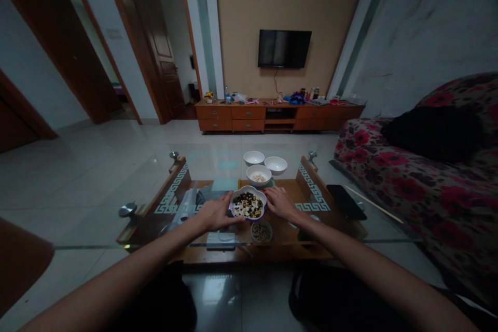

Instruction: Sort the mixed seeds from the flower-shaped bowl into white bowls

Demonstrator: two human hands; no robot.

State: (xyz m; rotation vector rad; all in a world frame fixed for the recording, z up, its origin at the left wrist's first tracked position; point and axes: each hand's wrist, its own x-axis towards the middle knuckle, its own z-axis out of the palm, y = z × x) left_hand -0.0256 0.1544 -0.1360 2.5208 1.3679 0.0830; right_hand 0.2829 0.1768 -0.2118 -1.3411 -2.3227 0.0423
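Note:
A scalloped white bowl (pixel 248 204) full of mixed dark, yellow and white beans sits on the glass coffee table (pixel 163 202). My left hand (pixel 216 212) cups its left side, fingers curved against the rim. My right hand (pixel 280 201) rests at its right side, fingers bent toward the rim. Beyond it stands a white bowl (pixel 259 175) with a few pale beans, and two empty white bowls (pixel 253 157) (pixel 276 165) behind that. A small bowl of greenish beans (pixel 261 231) sits just in front of the mixed one.
A dark phone (pixel 346 201) and a thin stick (pixel 373 203) lie on the table's right part. A floral sofa (pixel 420 176) stands at the right. A TV (pixel 284 48) hangs above a cluttered wooden cabinet (pixel 272 114) at the far wall. Papers lie under the glass (pixel 187 202).

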